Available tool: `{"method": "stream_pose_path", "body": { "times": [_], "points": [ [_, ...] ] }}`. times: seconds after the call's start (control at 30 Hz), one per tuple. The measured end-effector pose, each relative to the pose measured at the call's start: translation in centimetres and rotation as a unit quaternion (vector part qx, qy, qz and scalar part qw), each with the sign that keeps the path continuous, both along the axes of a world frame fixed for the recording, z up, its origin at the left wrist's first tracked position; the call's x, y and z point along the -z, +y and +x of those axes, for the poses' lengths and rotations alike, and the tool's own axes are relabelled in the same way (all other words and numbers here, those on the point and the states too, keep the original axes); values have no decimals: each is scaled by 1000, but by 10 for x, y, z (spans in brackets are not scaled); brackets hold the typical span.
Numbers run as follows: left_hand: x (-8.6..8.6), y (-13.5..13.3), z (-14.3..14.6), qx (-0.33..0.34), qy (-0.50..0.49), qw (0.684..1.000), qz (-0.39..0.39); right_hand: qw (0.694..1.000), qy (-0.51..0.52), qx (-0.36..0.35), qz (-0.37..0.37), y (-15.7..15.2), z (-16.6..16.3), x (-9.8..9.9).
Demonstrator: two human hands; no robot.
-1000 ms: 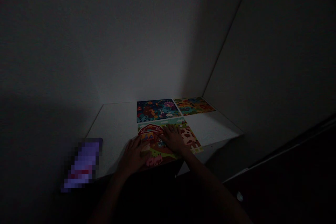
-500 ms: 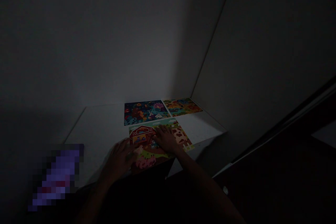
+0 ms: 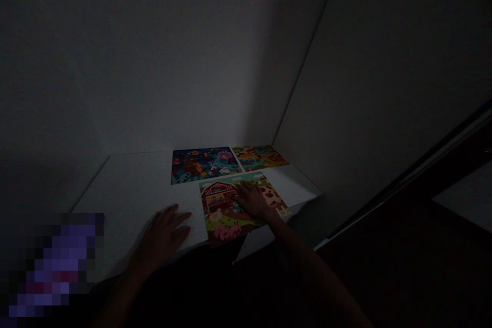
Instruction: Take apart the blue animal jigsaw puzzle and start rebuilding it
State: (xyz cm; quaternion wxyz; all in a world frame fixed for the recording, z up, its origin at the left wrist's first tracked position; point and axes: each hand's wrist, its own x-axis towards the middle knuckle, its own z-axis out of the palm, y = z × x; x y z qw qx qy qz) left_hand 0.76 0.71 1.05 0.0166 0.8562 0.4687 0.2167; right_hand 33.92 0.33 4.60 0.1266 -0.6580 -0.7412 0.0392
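Note:
A farm picture puzzle [image 3: 223, 215] with a red barn, a pink pig and a brown-spotted cow lies at the front of the white table [image 3: 130, 179]. Its near left corner reaches past the table's front edge. My right hand [image 3: 251, 200] rests flat on the puzzle's upper middle, fingers spread, covering part of the picture. To the left of the puzzle and apart from it, my left hand [image 3: 163, 233] lies over the table top with its fingers spread and nothing in it.
Behind the farm puzzle, a dark blue night-scene puzzle [image 3: 205, 164] and an orange-green animal puzzle [image 3: 261, 157] lie side by side against the wall [image 3: 184, 61]. A blurred-out purple shape [image 3: 65, 256] is at the lower left. The room is dim.
The farm puzzle has shifted right relative to the two behind it, with my right hand on it. My left hand has come off its left edge and moved left.

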Motion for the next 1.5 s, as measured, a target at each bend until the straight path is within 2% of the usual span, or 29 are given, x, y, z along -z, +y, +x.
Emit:
{"method": "stream_pose_path", "body": {
  "times": [0.67,0.93,1.2,1.5],
  "points": [
    [6,4,-3,5,-11,1000,-1,1000,0,-9,8,6,73,9],
    [1,5,-3,12,1,1000,2,1000,2,6,13,8,103,11],
    [5,8,-5,12,21,1000,-10,999,17,-6,34,15,137,22],
    [11,12,-9,3,28,999,-30,998,19,-4,56,18,167,24]
  ]
}}
